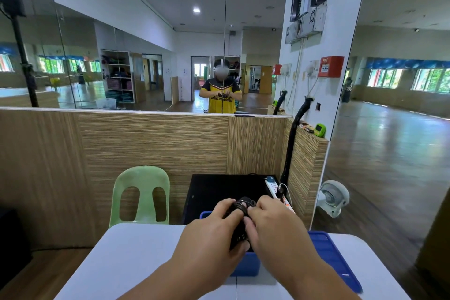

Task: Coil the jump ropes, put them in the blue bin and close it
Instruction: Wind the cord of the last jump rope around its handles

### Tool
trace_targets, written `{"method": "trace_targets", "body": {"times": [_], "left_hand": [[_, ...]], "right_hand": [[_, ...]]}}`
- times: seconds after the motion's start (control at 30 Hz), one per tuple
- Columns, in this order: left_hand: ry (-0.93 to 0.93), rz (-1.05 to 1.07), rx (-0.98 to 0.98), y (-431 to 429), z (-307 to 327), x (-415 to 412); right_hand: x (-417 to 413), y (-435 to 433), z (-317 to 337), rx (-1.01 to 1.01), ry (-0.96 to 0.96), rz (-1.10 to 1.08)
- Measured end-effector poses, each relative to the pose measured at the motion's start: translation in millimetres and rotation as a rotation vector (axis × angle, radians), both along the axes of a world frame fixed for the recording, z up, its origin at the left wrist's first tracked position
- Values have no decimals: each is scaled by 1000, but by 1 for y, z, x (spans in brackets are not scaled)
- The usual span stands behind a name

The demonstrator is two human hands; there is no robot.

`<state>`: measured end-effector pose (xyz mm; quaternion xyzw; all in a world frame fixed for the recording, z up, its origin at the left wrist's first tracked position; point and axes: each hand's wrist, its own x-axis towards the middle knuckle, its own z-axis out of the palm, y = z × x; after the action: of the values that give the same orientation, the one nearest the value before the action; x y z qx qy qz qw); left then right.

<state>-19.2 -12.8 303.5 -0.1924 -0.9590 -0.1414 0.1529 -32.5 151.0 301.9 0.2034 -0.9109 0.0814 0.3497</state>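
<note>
A white surface (136, 258) is carrying two things. A blue bin (246, 266) is sitting directly beneath the fingers (252, 225), and a blue lid (333, 258) is lying flat to their right, beside the bin.

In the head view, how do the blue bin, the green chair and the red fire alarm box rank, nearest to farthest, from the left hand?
1. Blue bin: just under the left hand gripping the jump rope.
2. Green chair: beyond the table, left.
3. Red fire alarm box: high on the pillar, far right.
</note>
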Motion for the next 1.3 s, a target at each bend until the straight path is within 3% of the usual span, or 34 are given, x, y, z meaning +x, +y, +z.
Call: {"method": "trace_targets", "body": {"times": [0.17, 0.3, 0.57, 0.7, 0.83, 0.9, 1.0, 1.1, 1.3], "left_hand": [[-2, 100, -30, 11, 1, 1], [-47, 145, -79, 14, 3, 1], [5, 52, 98, 10, -2, -2], [-18, 6, 122, 2, -5, -2], [-13, -19, 138, -4, -4, -3], [-18, -26, 169, -5, -4, -3], [1, 4, 210, 0, -5, -3], [19, 33, 250, 9, -6, -2], [15, 78, 258, 18, -9, -3]], "right_hand": [[-1, -15, 6, 68, 82, -34], [-16, -17, -12, -158, 79, -25], [-9, -16, -14, -745, -282, 84], [-6, -10, -9, -866, -548, 142], [0, -2, 0, -923, -654, 219], [4, 1, 4, -835, -549, 232], [6, 4, 0, -514, -245, 191], [5, 1, -10, -353, -92, 138], [1, -2, -12, -486, -46, 91]]}}
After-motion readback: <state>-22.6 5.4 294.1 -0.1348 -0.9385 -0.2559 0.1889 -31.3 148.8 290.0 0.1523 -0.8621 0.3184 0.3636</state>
